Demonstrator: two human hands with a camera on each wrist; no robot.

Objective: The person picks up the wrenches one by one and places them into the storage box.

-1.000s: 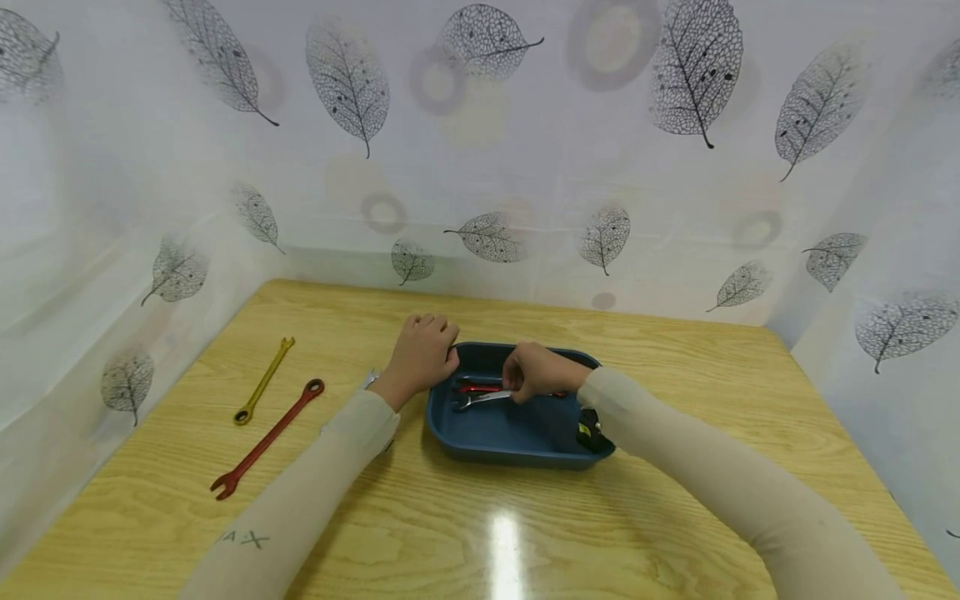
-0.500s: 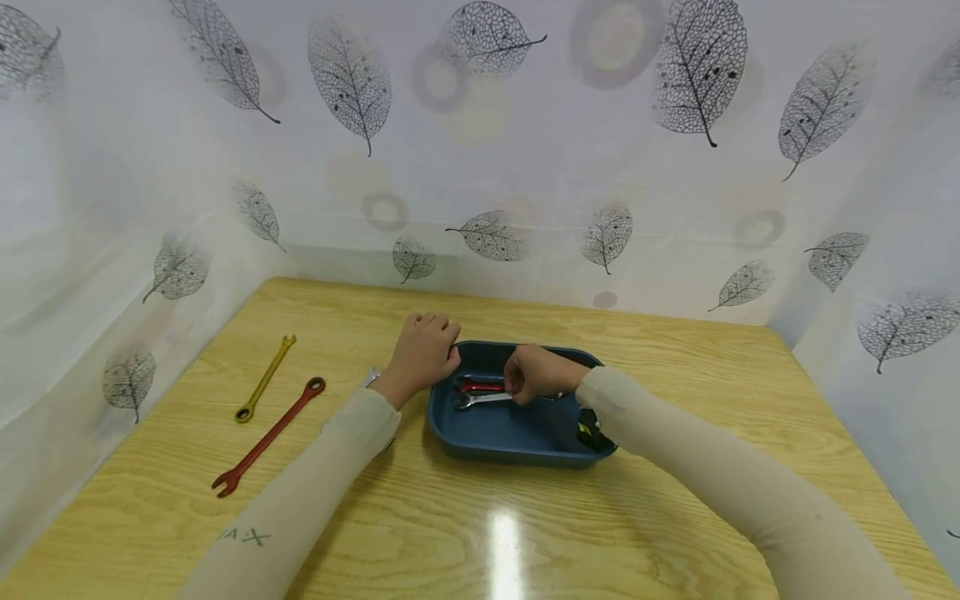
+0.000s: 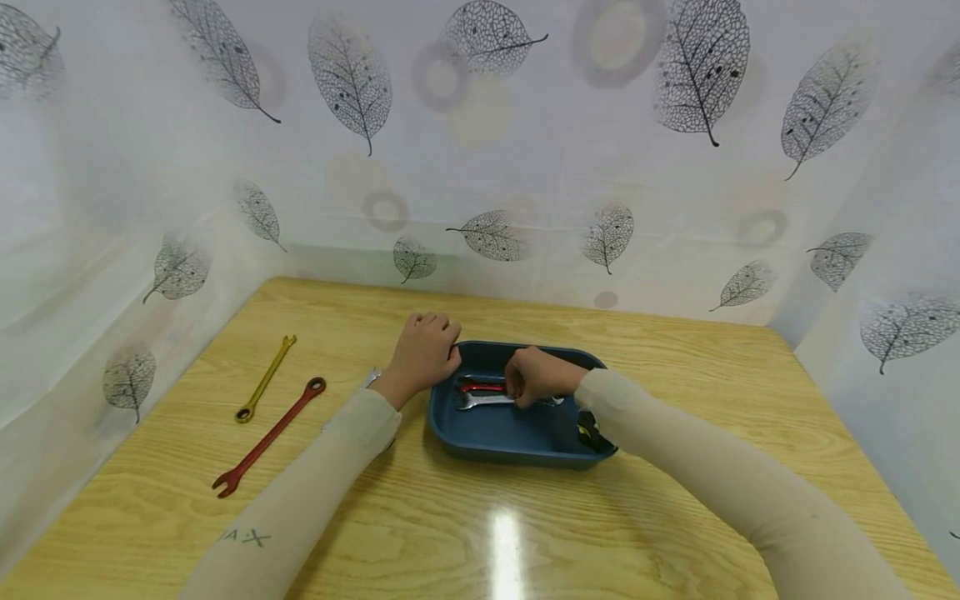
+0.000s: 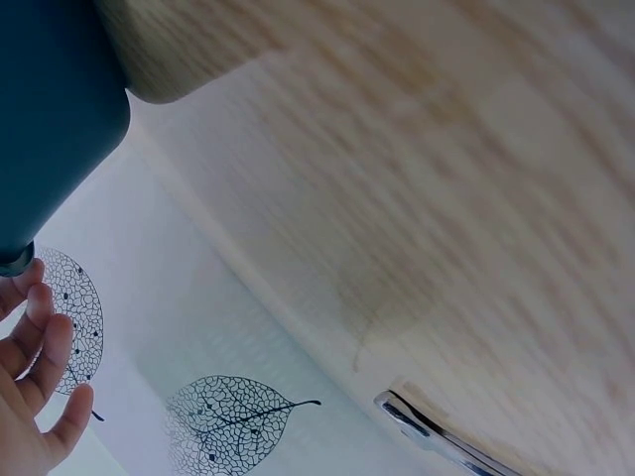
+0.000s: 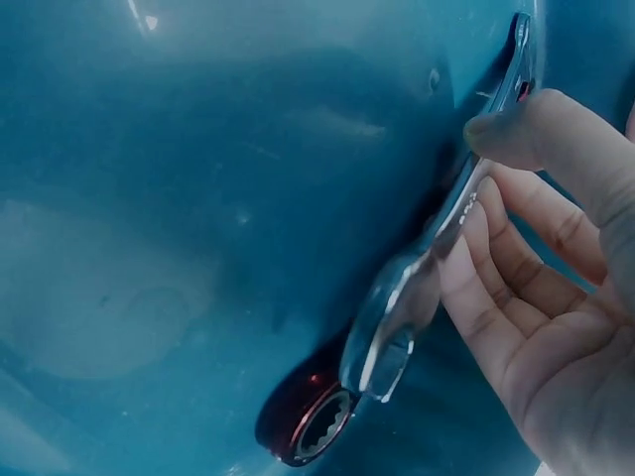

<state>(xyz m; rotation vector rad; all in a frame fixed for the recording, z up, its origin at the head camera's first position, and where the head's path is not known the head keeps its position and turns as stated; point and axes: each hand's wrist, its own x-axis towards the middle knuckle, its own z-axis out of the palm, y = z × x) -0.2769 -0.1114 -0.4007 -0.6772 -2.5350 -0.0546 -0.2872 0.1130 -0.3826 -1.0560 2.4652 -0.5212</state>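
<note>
**Right hand (image 3: 534, 375) is pinching a shiny silver metal wrench (image 3: 486, 399) inside a blue rounded-rectangular tray (image 3: 495, 431)**

The silver wrench is lying lengthwise, low over the tray's floor, its open end pointing left; whether its whole length is touching the floor, I cannot tell. The right hand's fingers are closing on its shaft, thumb pressing on one side and bent fingertips on the other. A glossy red metal wrench (image 3: 482, 387) is lying just beyond it, nearly parallel; in the right wrist view, a dark red ringed end is showing just beside the silver one's near end. At the tray's right end, a black-and-yellow object (image 3: 591, 431) is sitting partly hidden by the beige right sleeve (image 3: 705, 458).

The left hand (image 3: 425, 346) is holding the tray's rim near its far left corner, fingers bending at the outside and thumb lying at the edge. A silver metal piece (image 3: 372, 377) is poking out beneath the left forearm on the wood-grained tabletop (image 3: 420, 533). Farther left, a long matte red wrench (image 3: 270, 437) and a shorter yellow wrench (image 3: 266, 379) are lying apart, both slanting. Behind everything, a white curtain with dark leaf prints (image 3: 487, 150) is hanging.
</note>
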